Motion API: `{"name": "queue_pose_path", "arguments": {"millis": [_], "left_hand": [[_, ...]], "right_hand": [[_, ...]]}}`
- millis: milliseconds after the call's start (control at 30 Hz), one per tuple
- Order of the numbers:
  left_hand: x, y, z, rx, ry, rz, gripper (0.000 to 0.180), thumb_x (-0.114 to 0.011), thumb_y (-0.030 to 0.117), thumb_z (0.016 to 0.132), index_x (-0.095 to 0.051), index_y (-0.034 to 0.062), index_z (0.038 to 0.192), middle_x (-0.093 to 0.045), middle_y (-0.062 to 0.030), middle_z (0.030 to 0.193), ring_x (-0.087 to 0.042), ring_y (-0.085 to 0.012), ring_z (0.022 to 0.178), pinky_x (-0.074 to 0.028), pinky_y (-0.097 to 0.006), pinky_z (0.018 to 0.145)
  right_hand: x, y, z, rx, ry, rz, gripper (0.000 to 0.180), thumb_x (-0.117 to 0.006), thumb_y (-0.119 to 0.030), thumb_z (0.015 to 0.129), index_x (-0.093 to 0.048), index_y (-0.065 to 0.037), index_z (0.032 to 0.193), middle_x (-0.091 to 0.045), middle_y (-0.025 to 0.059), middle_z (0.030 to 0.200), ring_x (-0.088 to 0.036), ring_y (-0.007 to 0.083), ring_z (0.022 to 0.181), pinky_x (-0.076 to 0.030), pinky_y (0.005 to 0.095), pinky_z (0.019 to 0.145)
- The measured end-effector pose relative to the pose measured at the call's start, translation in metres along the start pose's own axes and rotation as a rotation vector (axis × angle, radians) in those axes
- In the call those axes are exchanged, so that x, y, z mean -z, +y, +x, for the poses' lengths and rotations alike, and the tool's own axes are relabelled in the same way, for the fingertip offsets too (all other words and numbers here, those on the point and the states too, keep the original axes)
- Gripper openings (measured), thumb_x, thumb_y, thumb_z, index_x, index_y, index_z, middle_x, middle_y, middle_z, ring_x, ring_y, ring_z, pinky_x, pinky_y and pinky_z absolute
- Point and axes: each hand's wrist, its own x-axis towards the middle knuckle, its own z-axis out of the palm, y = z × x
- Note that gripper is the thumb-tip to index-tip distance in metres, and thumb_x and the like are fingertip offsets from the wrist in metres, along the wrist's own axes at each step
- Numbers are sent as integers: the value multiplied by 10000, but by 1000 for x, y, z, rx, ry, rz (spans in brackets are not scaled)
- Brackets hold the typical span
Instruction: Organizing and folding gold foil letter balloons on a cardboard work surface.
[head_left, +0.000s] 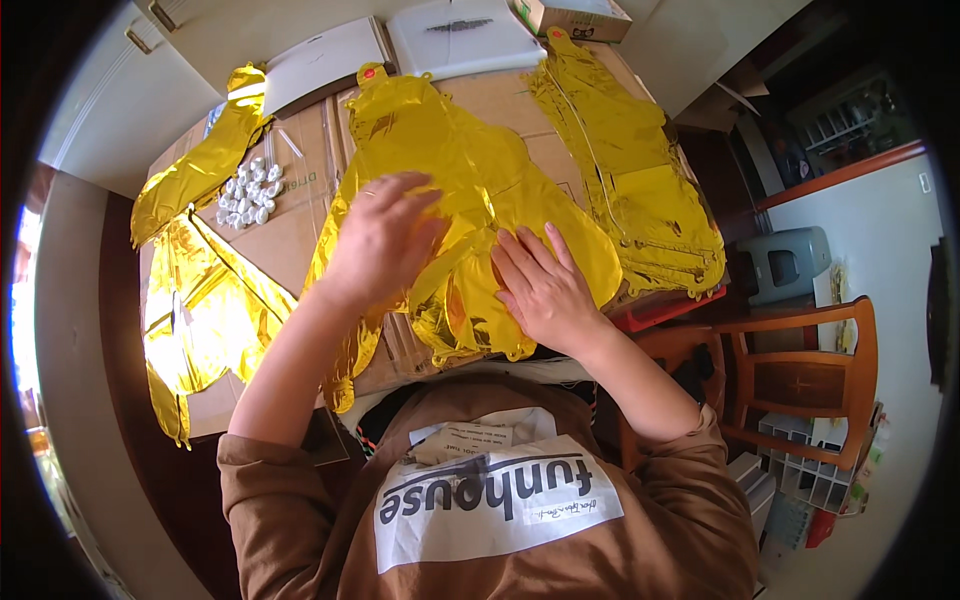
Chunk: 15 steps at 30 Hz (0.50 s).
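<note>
A deflated gold foil balloon (440, 140) lies spread over the cardboard in front of me, with a red dot on its far tab. My right hand (545, 285) rests flat on its near right part, fingers stretched out. Over the balloon's left part is my left hand (390, 235), fingers loosely bent and apart, slightly blurred, with nothing seen in it. Whether it touches the foil I cannot tell. A stack of flat gold foil balloons (640, 170) lies to the right. More gold foil (215, 300) is spread at the left, shining brightly.
Small white pieces (248, 193) are heaped on the cardboard (310, 150) at the left, near a thin white strip (290, 143). White flat boxes (330, 65) and a small carton (575, 18) stand along the far edge. A wooden chair (800, 380) is at the right.
</note>
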Motion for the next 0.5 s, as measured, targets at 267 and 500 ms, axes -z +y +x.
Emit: {"name": "queue_pose_path", "arguments": {"millis": [267, 500], "left_hand": [[-56, 27, -2, -174, -99, -23, 500, -697, 106, 879, -580, -18, 1349, -625, -197, 1320, -596, -388, 1229, -487, -473, 1039], [-57, 26, -5, -135, -159, -68, 521, -697, 126, 882, -573, -30, 1364, -578, -198, 1385, -555, -385, 1276, -450, -470, 1095]], "right_hand": [[-3, 3, -1, 26, 22, -11, 576, -636, -345, 957, -537, 13, 1398, -540, 193, 1445, -457, 409, 1373, -215, 573, 1230], [7, 0, -22, 112, 29, 69, 600, -667, -308, 943, -515, 11, 1427, -565, 184, 1436, -441, 390, 1415, -245, 574, 1217]]}}
